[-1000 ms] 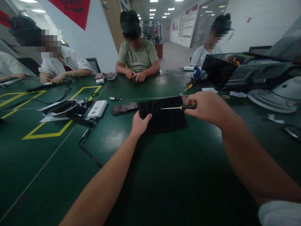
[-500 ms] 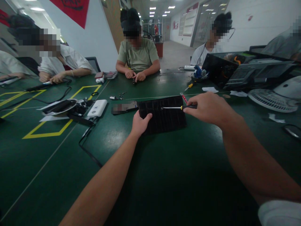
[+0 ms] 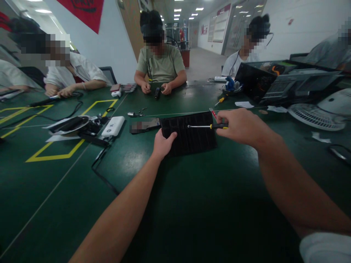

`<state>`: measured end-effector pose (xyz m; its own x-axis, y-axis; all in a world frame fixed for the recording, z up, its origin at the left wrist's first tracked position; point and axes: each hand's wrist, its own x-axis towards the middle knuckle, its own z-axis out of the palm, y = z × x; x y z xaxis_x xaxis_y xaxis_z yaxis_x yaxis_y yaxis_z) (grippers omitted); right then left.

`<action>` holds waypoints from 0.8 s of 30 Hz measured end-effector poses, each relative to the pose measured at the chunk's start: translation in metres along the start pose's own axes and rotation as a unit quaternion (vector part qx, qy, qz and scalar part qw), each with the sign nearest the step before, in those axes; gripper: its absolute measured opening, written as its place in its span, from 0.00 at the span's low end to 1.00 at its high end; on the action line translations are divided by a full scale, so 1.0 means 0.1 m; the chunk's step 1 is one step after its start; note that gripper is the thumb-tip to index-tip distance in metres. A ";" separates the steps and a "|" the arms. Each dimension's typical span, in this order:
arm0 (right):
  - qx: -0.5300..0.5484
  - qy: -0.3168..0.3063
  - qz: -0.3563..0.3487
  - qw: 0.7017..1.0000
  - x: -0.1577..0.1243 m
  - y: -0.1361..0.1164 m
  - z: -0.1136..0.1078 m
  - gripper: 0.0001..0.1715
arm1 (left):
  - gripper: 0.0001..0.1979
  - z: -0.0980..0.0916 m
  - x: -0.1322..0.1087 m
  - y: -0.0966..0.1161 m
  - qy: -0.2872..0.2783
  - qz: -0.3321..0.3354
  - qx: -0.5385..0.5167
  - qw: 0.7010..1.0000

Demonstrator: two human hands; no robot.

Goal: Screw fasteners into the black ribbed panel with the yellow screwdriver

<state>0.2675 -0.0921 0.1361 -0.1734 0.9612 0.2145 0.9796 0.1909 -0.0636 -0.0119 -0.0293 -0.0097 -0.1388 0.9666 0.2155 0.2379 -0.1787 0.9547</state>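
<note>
A flat black ribbed panel (image 3: 194,140) is tilted up over the green table. My left hand (image 3: 163,144) grips its left edge, thumb on the face and the other fingers hidden behind. My right hand (image 3: 238,126) is closed on the black and yellow handle of a screwdriver (image 3: 200,126). The shaft lies across the front of the panel, pointing left, and its tip is against or very near the face. Behind the panel's upper right corner a red strip-like object (image 3: 213,113) shows in part. A dark flat piece (image 3: 145,125) lies just left of the panel.
A white power bank (image 3: 113,126) and a dish of dark parts (image 3: 72,124) lie to the left. Another screwdriver (image 3: 220,101) lies beyond my right hand. A white fan (image 3: 319,111) and an opened computer case (image 3: 290,82) stand at right. Several people sit around the table.
My right hand and the screwdriver handle have shifted very slightly. The panel and my left hand stay put. Across the table, a person's hands have moved apart from a small dark object.
</note>
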 end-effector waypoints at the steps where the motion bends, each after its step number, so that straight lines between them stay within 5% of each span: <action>1: 0.000 -0.001 0.001 1.000 0.00 0.00 0.00 0.10 | 0.16 0.00 0.00 0.00 0.001 0.001 -0.002 1.000; 24: -0.036 -0.003 0.017 0.999 -0.01 -0.05 -0.04 0.23 | 0.15 0.00 0.00 0.00 -0.002 0.001 -0.002 1.000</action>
<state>0.2632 -0.0953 0.1401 -0.1398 0.9682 0.2076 0.9897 0.1430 -0.0005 -0.0120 -0.0291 -0.0099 -0.1342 0.9670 0.2164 0.2342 -0.1812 0.9552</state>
